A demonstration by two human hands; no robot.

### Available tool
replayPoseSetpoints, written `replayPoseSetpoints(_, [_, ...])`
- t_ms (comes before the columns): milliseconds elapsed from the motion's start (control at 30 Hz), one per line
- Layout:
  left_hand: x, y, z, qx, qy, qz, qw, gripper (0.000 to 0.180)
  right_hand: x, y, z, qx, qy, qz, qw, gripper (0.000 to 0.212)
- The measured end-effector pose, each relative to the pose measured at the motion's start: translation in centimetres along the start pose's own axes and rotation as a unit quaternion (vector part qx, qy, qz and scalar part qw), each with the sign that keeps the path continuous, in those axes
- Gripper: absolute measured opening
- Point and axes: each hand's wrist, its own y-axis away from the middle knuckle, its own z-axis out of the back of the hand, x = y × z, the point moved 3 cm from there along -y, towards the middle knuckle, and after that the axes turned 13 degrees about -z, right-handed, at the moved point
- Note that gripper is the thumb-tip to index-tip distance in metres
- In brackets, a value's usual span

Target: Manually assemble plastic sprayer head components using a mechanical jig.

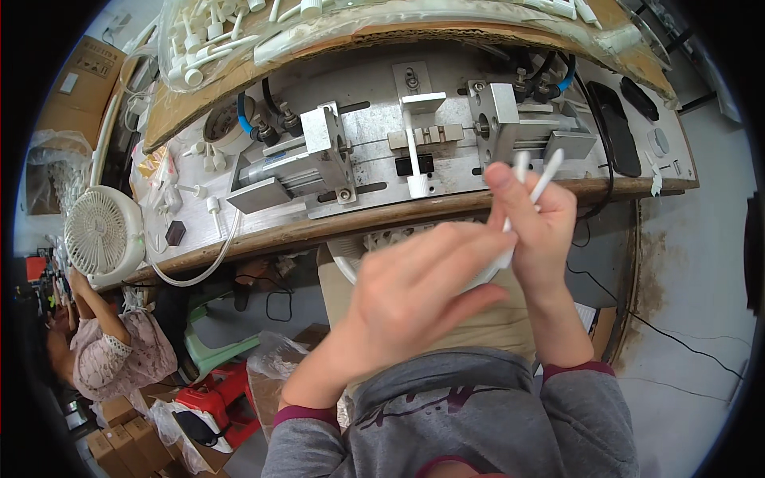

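My right hand (538, 235) is raised in front of the bench, its fingers closed on thin white plastic tubes (548, 174). Two rounded tube ends stick up past the thumb. My left hand (426, 287), smeared by motion, reaches across with fingers stretched and the thumb apart; its fingertips are at the tubes' lower part, and whether they touch is unclear. Beyond my hands, a white plastic piece with a ribbed cap (417, 186) lies across the small metal block (434, 137) of a fixture. Metal clamp units stand to the left (323, 151) and right (500, 119) of it.
A cardboard shelf (171, 111) above the bench bears a heap of white capped parts (211, 36). A white fan (103, 231) stands at the left, near a co-worker (119, 350). A black phone (613, 127) lies right. A pale hose (211, 259) hangs over the bench edge.
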Motion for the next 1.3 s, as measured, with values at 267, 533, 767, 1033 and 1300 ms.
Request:
replayPoseSetpoints(267, [2.6,1.3,1.1,-0.064,-0.203,-0.017,0.977,0.031,-0.8,-0.3,0.1,0.019,-0.052,0.050,0.997,0.058])
replayPoseSetpoints(533, [4.2,-0.2,1.0,0.106,-0.358,-0.024,0.927,0.024,-0.4,-0.3,0.7,0.053,0.014,0.104,0.993,0.069])
replayPoseSetpoints(767, [4.0,0.0,0.9,0.077,-0.308,0.026,0.948,0.037,-0.4,-0.3,0.9,0.106,-0.216,-0.006,0.971,0.059])
replayPoseSetpoints(1033, [0.8,2.2,-0.9,-0.077,0.130,0.153,0.977,0.050,0.1,-0.2,-1.0,0.214,-0.367,-0.006,0.905,0.054])
replayPoseSetpoints(1300, [0.8,1.8,1.0,-0.074,0.084,0.039,0.993,0.037,0.2,-1.1,0.1,0.101,-0.346,0.062,0.931,0.050])
